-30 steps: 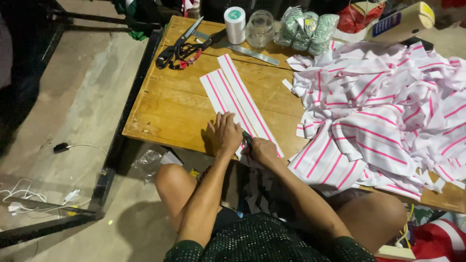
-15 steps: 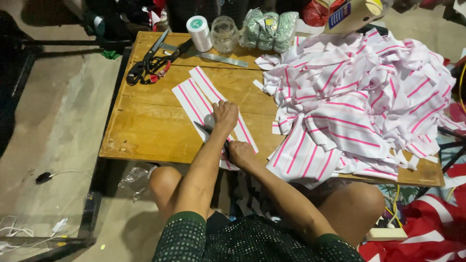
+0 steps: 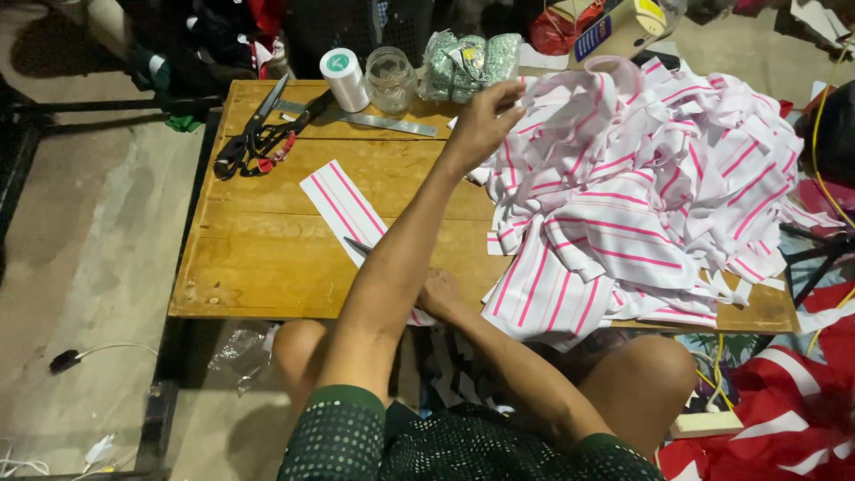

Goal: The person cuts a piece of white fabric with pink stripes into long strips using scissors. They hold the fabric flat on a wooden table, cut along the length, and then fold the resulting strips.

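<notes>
Two hands apart: your left (image 3: 484,120) curls at the cloth pile (image 3: 641,187) at top centre; your right (image 3: 438,294) presses the strip (image 3: 343,203) at the desk (image 3: 258,267) edge.

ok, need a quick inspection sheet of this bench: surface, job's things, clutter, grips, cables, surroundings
Surface: low wooden table, bare at left.
Job's things: striped fabric strip flat on it; striped fabric pile covering the right side.
Clutter: scissors, thread spool, glass jar, metal ruler along the far edge.
Grips: left hand raised at the pile's edge, fingers curled; right hand at the near edge, contents hidden.
Cables: dark cable on floor, left.
Surroundings: concrete floor.
</notes>
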